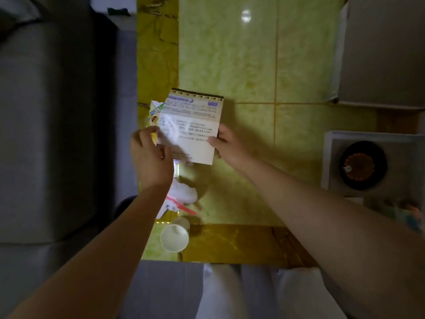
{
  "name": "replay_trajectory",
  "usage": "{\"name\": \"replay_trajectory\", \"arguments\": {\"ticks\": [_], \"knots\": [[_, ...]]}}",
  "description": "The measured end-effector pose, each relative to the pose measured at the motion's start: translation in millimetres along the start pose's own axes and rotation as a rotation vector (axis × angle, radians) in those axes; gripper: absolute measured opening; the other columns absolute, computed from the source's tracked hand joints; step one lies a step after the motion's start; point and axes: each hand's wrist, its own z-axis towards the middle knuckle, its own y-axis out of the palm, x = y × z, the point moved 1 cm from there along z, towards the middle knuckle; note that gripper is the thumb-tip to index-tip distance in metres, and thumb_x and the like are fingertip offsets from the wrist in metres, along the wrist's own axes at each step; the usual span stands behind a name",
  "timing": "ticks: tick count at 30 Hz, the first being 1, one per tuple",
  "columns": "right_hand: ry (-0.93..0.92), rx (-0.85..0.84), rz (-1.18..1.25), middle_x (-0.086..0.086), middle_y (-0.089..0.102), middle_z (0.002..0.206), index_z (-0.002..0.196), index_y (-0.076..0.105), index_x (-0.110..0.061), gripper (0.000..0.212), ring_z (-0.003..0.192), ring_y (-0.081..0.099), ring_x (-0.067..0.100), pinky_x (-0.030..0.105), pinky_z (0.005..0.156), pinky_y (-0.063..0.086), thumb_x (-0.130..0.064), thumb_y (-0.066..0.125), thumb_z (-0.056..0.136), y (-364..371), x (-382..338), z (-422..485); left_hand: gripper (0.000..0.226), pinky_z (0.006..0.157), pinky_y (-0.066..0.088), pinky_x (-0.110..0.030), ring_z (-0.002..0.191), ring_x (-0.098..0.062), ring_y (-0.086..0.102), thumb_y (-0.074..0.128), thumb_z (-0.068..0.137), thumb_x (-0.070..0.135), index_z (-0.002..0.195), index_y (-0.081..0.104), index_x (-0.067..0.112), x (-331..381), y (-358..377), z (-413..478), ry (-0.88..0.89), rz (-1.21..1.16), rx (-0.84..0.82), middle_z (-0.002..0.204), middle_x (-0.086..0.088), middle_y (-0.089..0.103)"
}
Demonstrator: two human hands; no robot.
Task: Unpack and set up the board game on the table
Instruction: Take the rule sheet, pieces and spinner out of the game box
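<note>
I hold a flat board game pack (pixel 193 125), white with printed text and a dark patterned top edge, above the green glossy table (pixel 253 65). My left hand (pixel 149 155) pinches its left edge, where shiny wrapping and a colourful printed piece stick out. On the pack's right edge my right hand (pixel 226 143) grips with the thumb on top. Below the pack lies crumpled white plastic with a red strip (pixel 184 199) on the table.
A white paper cup (pixel 175 237) lies on its side near the table's front edge. A grey tray with a dark round dish (pixel 362 165) stands at the right. Grey sofas flank the table at left (pixel 53 134) and far right (pixel 386 49).
</note>
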Motion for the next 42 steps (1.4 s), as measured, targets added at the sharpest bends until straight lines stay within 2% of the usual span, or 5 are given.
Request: {"name": "replay_trajectory", "arguments": {"ticks": [8,13,21,34,42], "knots": [[0.234,0.036,-0.175,0.0,0.053,0.081,0.133,0.043,-0.01,0.04,0.066,0.05,0.012,0.016,0.054,0.044,-0.001,0.048,0.093,42.6,28.3,36.9,0.067,0.107,0.036,-0.047,0.14,-0.03,0.026,0.06,0.082,0.006,0.145,0.04,0.017,-26.6,31.7,20.3,0.213,0.272,-0.539,0.154,-0.009,0.029],[0.212,0.07,-0.175,0.007,0.053,0.104,0.129,0.05,-0.011,0.037,0.091,0.054,0.021,0.023,0.066,0.044,-0.004,0.048,0.093,5.5,51.9,21.8,0.059,0.117,0.022,-0.045,0.149,-0.023,0.002,0.044,0.098,0.021,0.152,0.023,0.027,-21.0,68.9,20.3,0.093,0.328,-0.813,0.162,0.0,0.002],[0.204,0.302,-0.109,0.013,0.063,0.1,0.113,0.058,-0.008,0.019,0.071,0.058,0.012,0.016,0.056,0.044,-0.005,0.049,0.096,-121.2,90.5,-47.6,0.06,0.1,0.038,-0.051,0.131,-0.041,0.033,0.056,0.088,0.013,0.143,0.033,0.001,44.2,79.1,-5.5,0.136,0.47,-0.632,0.149,-0.022,0.025],[0.174,1.075,-0.491,0.006,0.05,0.113,0.115,0.054,-0.012,0.028,0.104,0.047,0.02,0.039,0.092,0.043,-0.02,0.058,0.088,-333.2,186.7,-232.2,0.031,0.092,0.04,-0.033,0.113,-0.029,0.056,0.053,0.095,0.012,0.124,0.059,0.011,236.8,202.7,-202.6,0.512,0.189,-1.095,0.125,-0.012,0.059],[0.482,0.648,-0.476,0.008,0.049,0.12,0.123,0.048,-0.011,0.059,0.106,0.052,0.024,0.037,0.084,0.05,-0.038,0.075,0.079,-366.6,264.0,-245.5,0.024,0.092,0.048,-0.039,0.107,-0.025,0.06,0.047,0.097,0.014,0.117,0.059,0.014,276.9,240.2,-249.7,0.416,0.225,-1.137,0.119,-0.005,0.06]]}}
